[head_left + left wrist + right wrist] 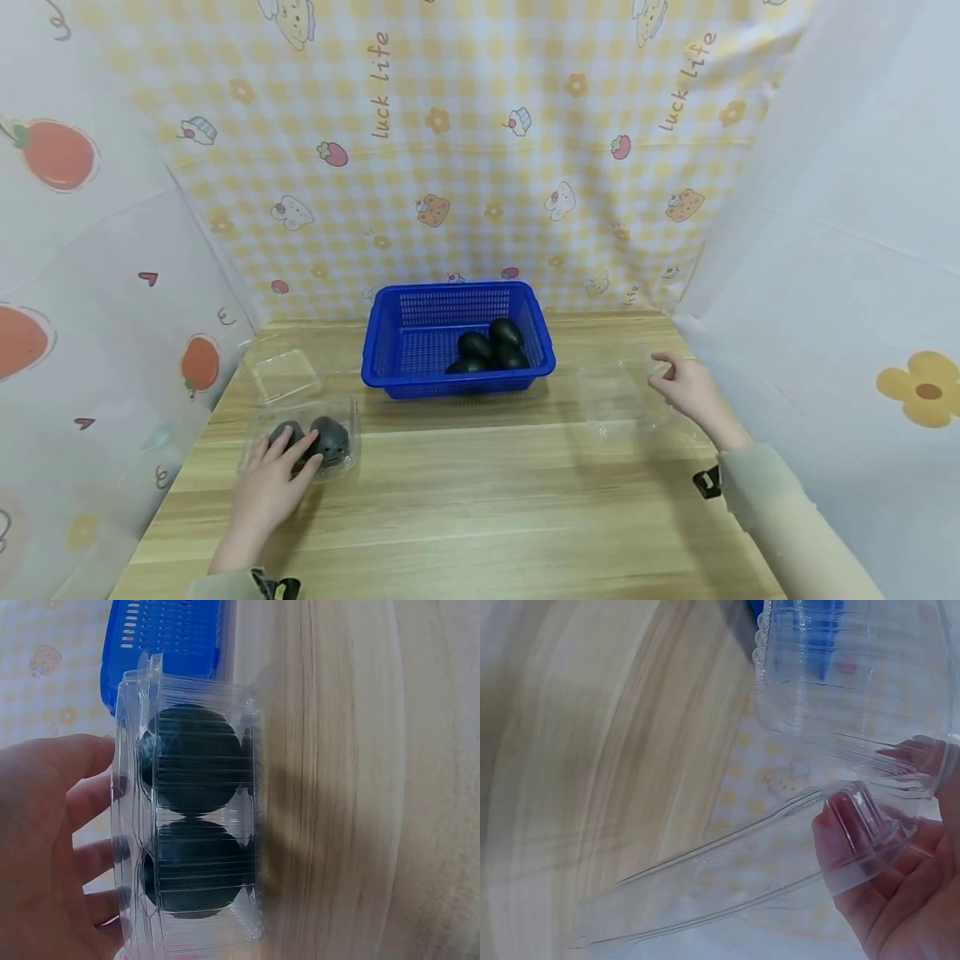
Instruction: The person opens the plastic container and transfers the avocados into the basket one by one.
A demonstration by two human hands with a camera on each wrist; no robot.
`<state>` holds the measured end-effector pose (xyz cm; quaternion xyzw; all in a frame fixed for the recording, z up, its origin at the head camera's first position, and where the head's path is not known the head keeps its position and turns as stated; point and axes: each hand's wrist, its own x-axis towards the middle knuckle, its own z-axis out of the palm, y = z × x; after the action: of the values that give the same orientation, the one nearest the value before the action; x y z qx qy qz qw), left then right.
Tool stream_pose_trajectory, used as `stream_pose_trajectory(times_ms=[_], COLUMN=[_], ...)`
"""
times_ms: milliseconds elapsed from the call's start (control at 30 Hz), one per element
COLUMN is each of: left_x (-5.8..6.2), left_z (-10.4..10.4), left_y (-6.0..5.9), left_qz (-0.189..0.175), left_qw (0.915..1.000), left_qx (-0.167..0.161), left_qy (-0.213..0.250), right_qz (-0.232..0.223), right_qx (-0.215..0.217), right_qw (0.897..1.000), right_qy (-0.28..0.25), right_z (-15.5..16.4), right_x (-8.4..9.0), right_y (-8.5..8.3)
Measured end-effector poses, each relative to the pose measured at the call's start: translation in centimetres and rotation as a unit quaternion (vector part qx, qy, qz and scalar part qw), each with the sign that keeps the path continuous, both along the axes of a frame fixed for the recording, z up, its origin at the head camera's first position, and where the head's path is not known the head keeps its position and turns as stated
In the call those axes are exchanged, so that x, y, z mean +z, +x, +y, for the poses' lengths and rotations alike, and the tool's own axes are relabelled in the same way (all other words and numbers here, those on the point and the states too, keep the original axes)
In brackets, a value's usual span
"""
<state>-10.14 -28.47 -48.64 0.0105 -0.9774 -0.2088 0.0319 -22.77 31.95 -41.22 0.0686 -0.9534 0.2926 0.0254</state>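
Note:
My left hand (273,483) rests with spread fingers over a clear plastic clamshell box (351,417) at the table's left. Inside it sit dark, rounded avocados (330,440); two show side by side in the left wrist view, with others partly hidden behind. The plastic lies flat against those fingertips there. On the right, my right hand (686,392) pinches the edge of another clear clamshell box (611,396) between thumb and fingers. In the right wrist view its lid (727,862) and its ridged tray (855,682) stand spread apart, with nothing inside.
A blue plastic basket (390,389) stands at the back middle, with several avocados (491,346) at its right side. Another clear plastic piece (288,375) lies behind the left box. Patterned cloth (480,175) hangs behind the wooden table (480,500), and white sheets flank it.

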Motion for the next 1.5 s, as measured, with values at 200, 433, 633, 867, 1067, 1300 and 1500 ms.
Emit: stream_pose_trajectory(times_ms=[200, 433, 633, 867, 1067, 1300, 1500], left_x=[-0.2, -0.2, -0.3, -0.1, 0.1, 0.0, 0.0], left_z=[0.0, 0.1, 0.1, 0.2, 0.4, 0.6, 0.5], left_y=[0.0, 0.2, 0.2, 0.3, 0.3, 0.4, 0.2], left_qz=[0.01, 0.011, 0.009, 0.026, 0.031, 0.041, 0.033], left_qw=[0.9999, 0.9999, 0.9999, 0.9995, 0.9993, 0.999, 0.9994], left_qx=[0.0, 0.002, 0.004, 0.005, 0.0, 0.005, 0.007], left_qy=[-0.004, -0.006, -0.007, -0.016, -0.021, -0.016, -0.011], right_qz=[-0.027, -0.043, -0.037, -0.001, -0.046, -0.096, -0.102], right_qx=[-0.005, -0.015, -0.036, -0.069, -0.105, -0.128, -0.132], right_qw=[1.0, 0.999, 0.998, 0.995, 0.992, 0.986, 0.984], right_qy=[-0.005, 0.023, 0.04, 0.067, 0.056, 0.055, 0.069], right_z=[1.6, 2.1, 1.6, 1.1, 1.2, 1.1, 1.2], right_x=[-0.2, -0.9, -2.5, -4.7, -5.8, -6.2, -6.4], right_y=[-3.0, -6.3, -8.6, -10.4, -11.4, -11.8, -11.9])
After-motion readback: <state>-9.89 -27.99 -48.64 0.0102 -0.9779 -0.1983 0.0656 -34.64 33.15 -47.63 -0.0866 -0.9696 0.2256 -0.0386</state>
